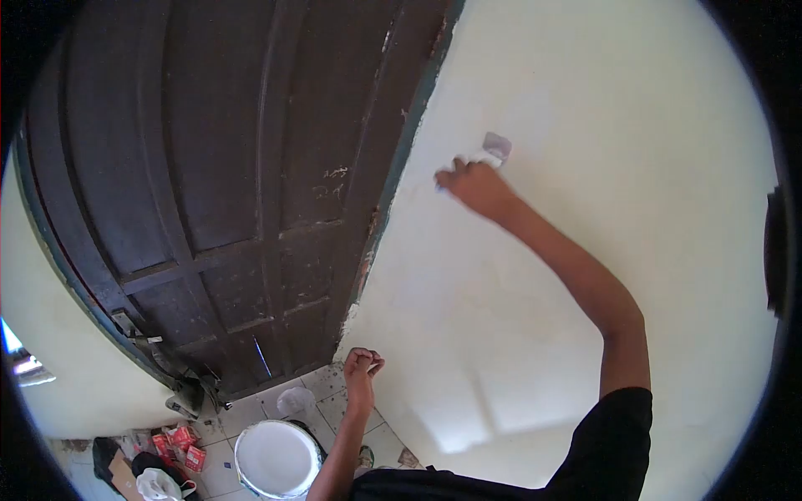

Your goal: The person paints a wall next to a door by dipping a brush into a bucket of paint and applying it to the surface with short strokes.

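Observation:
My right hand (478,185) is raised against the cream wall (535,292), its fingers closed round a putty knife (497,147). The knife's flat grey end lies at the wall surface, with white showing close to my fingers and a bit of blue at the handle end. Lower down, my left hand (361,367) hangs in front of the wall's bottom corner with its fingers curled in. I see nothing in it. Below and left of that hand stands a round bucket (278,459) of white paint or filler, partly covered by my left forearm.
A dark brown panelled door (217,150) fills the left side, with a chipped green frame edge (407,134) along the wall. On the tiled floor (242,415) are a clear plastic container (296,402), red boxes (180,444) and a white bag (159,484). A dark object (775,250) sits at the far right.

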A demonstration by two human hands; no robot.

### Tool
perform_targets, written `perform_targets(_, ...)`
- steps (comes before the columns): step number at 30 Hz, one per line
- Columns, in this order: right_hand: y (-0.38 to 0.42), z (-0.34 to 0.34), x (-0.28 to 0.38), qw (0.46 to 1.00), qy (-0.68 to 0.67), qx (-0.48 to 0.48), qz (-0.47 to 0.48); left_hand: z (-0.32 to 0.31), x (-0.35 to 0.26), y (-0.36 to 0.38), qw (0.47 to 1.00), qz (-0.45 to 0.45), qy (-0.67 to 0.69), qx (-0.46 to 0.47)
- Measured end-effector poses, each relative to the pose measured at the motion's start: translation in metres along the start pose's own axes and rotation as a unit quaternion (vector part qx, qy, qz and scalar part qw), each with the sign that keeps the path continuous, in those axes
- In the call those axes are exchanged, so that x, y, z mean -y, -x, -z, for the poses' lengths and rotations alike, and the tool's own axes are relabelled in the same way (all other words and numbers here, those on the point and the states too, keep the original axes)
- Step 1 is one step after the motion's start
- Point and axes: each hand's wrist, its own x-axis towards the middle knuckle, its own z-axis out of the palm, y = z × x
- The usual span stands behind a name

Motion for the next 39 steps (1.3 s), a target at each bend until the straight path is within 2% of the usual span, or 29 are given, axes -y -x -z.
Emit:
perform_targets(1,0.008,-0.011,0.014,0.998,0.003,0.049,0.043,0.0,-0.002,0.002,1.0,-0.001,0.002,-0.001)
perform_targets(5,0.017,0.028,0.028,0.991,-0.102,0.081,0.01,-0.002,-0.005,0.003,1.0,0.003,0.005,0.006)
perform_targets(7,0.02,0.048,0.009,0.976,-0.183,0.039,-0.111,-0.003,-0.005,0.005,1.0,0.004,-0.002,0.016)
perform_targets(9,0.027,0.06,-0.029,0.944,-0.284,0.051,-0.157,-0.005,-0.008,0.007,1.0,0.007,-0.003,0.025)
perform_targets(11,0.036,0.059,-0.057,0.97,-0.17,0.031,-0.17,-0.009,-0.009,0.009,0.999,0.008,0.0,0.034)
perform_targets(13,0.04,0.086,-0.07,0.968,-0.151,0.0,-0.203,-0.011,-0.011,0.012,0.999,0.017,-0.013,0.036)
perform_targets(14,0.043,0.101,-0.067,0.978,-0.098,-0.017,-0.186,-0.011,-0.011,0.014,0.999,0.018,-0.015,0.032)
perform_targets(15,0.045,0.113,-0.063,0.977,-0.102,-0.017,-0.185,-0.011,-0.01,0.015,0.999,0.025,-0.017,0.039)
perform_targets(17,0.051,0.126,-0.057,0.986,0.082,-0.07,-0.13,-0.012,-0.007,0.017,0.998,0.036,-0.019,0.041)
perform_targets(18,0.054,0.118,-0.056,0.983,0.094,-0.108,-0.113,-0.013,-0.004,0.019,0.998,0.031,-0.017,0.045)
perform_targets(19,0.058,0.103,-0.05,0.984,0.087,-0.103,-0.116,-0.012,-0.003,0.021,0.998,0.027,-0.017,0.05)
perform_targets(21,0.071,0.056,-0.027,0.987,0.096,-0.081,-0.099,-0.014,-0.002,0.025,0.998,0.045,-0.026,0.046)
perform_targets(22,0.08,0.036,-0.004,0.993,0.057,-0.056,-0.089,-0.014,-0.001,0.027,0.997,0.056,-0.029,0.046)
perform_targets(23,0.088,0.017,0.026,0.996,0.019,-0.032,-0.078,-0.014,0.0,0.029,0.997,0.061,-0.031,0.044)
perform_targets(25,0.107,-0.021,0.097,0.997,0.061,-0.022,-0.04,-0.013,0.002,0.033,0.995,0.075,-0.035,0.047)
perform_targets(27,0.126,-0.042,0.159,0.997,-0.057,0.043,0.0,-0.014,0.0,0.039,0.995,0.077,-0.039,0.042)
perform_targets(29,0.136,-0.037,0.196,0.959,-0.274,0.072,-0.025,-0.01,-0.004,0.043,0.996,0.073,-0.046,0.035)
perform_targets(30,0.136,-0.036,0.201,0.958,-0.278,0.066,-0.022,-0.008,-0.005,0.043,0.996,0.068,-0.047,0.035)
perform_targets(32,0.139,-0.033,0.201,0.94,-0.308,0.121,-0.086,-0.004,-0.01,0.042,0.997,0.059,-0.048,0.03)
perform_targets(34,0.134,-0.042,0.172,0.947,-0.273,0.127,-0.111,-0.003,-0.013,0.042,0.997,0.055,-0.045,0.018)
perform_targets(37,0.118,-0.032,0.102,0.961,-0.199,0.075,-0.179,-0.001,-0.016,0.04,0.998,0.05,-0.032,0.012)
perform_targets(39,0.103,0.013,0.065,0.965,-0.171,0.008,-0.201,0.001,-0.015,0.042,0.998,0.047,-0.03,0.012)
